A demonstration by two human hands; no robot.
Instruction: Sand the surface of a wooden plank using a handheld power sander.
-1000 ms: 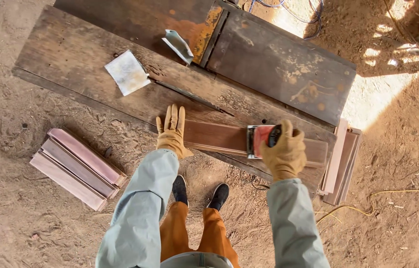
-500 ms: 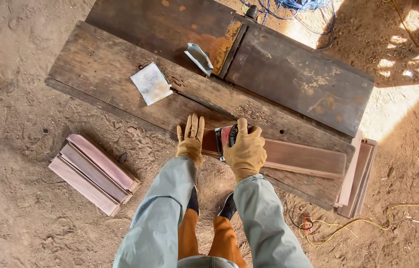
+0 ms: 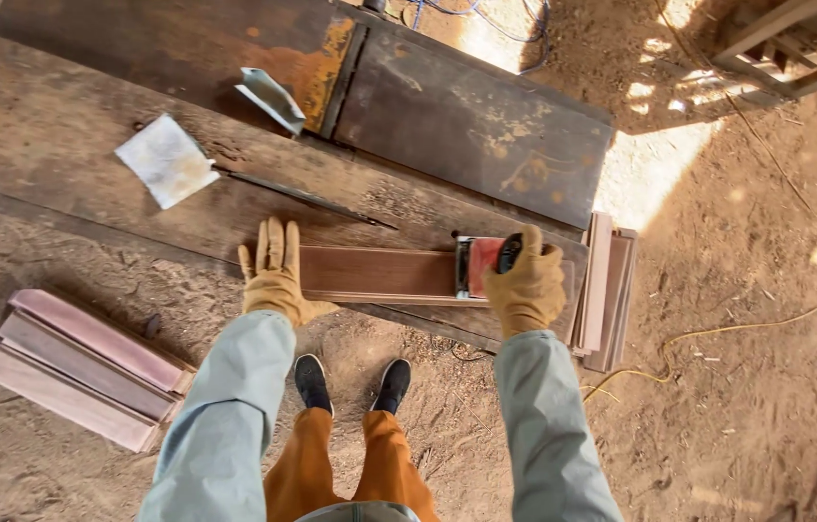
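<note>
My left hand (image 3: 274,271), in a tan work glove, presses flat on the left end of a reddish wooden plank (image 3: 379,273) lying on a rough wooden bench (image 3: 60,164). My right hand (image 3: 526,282), also gloved, grips a red power sander (image 3: 479,265) resting on the plank near its right end. Two sheets of sandpaper (image 3: 166,159) lie on the bench farther back, the second one (image 3: 271,97) curled.
A stack of pale planks (image 3: 80,362) lies on the dirt floor at the left. More planks (image 3: 607,290) lean at the bench's right end. A rusty metal sheet (image 3: 466,126) covers the far bench. A yellow cable (image 3: 718,338) runs across the floor at right.
My right hand slid the sander left toward my left hand, then back right along the plank to its far end. My left hand stayed on the plank's left end.
</note>
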